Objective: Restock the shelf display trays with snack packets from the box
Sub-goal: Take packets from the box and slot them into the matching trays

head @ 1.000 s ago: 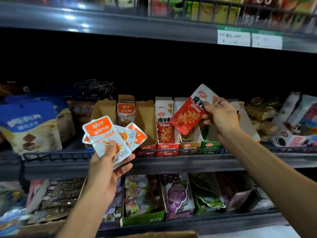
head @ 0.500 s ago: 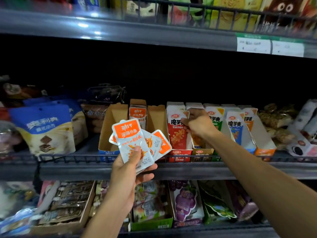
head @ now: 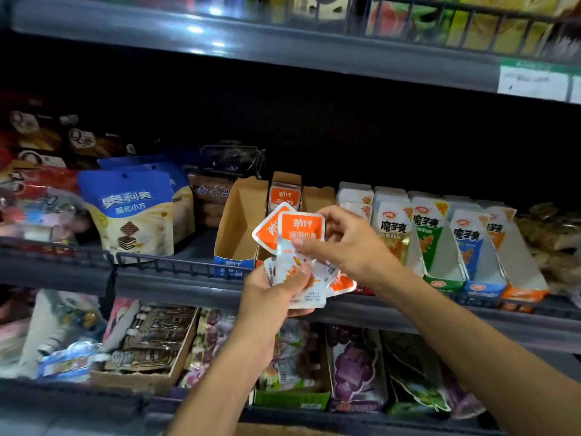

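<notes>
The left hand grips a fan of orange packets just in front of the cardboard tray. The right hand pinches the top packet between thumb and fingers. The step looks like peeling one off; next it must go into the tray just behind.

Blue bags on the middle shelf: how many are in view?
2. One blue bag stands at the left, just behind the rail; a second bag sits behind it, offset right and mostly covered. More may be hidden further back.
</notes>
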Demonstrator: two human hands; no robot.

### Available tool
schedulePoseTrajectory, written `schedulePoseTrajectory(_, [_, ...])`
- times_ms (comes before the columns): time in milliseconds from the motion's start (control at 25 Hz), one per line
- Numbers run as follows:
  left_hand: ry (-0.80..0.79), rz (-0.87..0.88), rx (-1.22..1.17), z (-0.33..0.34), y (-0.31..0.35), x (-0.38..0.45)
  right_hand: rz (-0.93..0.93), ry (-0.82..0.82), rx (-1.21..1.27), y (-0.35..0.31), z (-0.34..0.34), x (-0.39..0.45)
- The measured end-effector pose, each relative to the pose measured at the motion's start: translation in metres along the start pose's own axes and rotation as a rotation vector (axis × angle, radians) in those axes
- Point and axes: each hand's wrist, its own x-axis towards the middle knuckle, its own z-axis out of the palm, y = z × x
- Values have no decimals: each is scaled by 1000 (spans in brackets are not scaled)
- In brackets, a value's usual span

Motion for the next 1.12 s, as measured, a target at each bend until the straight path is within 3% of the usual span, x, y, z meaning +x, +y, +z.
schedulePoseTrajectory(280, [-24, 13, -83, -11, 12, 2, 207, 213, 495, 14, -7, -4])
schedulePoseTrajectory(440, [87, 22, -249, -19, 15, 3, 212, 381, 724, 25, -21, -4])
schedulePoseTrajectory(560, [131, 20, -404, -24, 17, 4, 261, 324, 823, 23, -26, -13])
schedulePoseTrajectory(760, [76, -95, -449, -17, 12, 4, 321, 132, 810, 19, 7, -27])
schedulePoseTrajectory(1000, [-145, -152, -453, -19, 15, 1, 287, 245, 584, 10, 19, -20])
schedulePoseTrajectory(1120, [-240, -237, -451, -18, 18, -5, 256, 224, 412, 5, 27, -23])
